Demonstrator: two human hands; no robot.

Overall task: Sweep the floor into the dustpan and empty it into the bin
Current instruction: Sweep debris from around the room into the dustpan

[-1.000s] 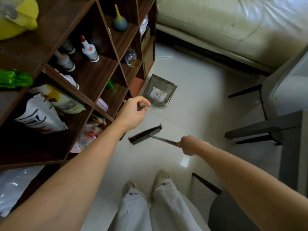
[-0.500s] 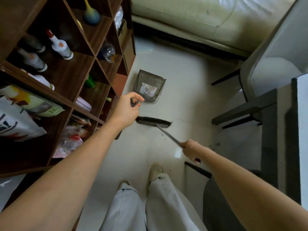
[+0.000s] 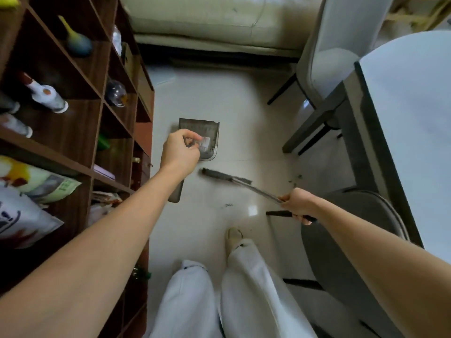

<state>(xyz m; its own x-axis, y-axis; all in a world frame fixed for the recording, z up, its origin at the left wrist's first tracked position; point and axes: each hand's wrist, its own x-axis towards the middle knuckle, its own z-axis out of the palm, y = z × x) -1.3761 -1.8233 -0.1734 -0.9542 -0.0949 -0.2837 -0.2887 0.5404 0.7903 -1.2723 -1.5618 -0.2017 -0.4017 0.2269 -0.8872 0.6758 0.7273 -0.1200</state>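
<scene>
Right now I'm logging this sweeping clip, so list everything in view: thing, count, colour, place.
dustpan: one, grey, on floor by shelf
broom: one, dark head, on floor near dustpan
debris: few dark bits, right of broom head
shelf unit: one, brown, left, holds bottles and bags
sofa: one, cream, top
chairs: two, grey, right
table: one, white, right
left hand: grips dustpan handle
right hand: grips broom handle
</scene>
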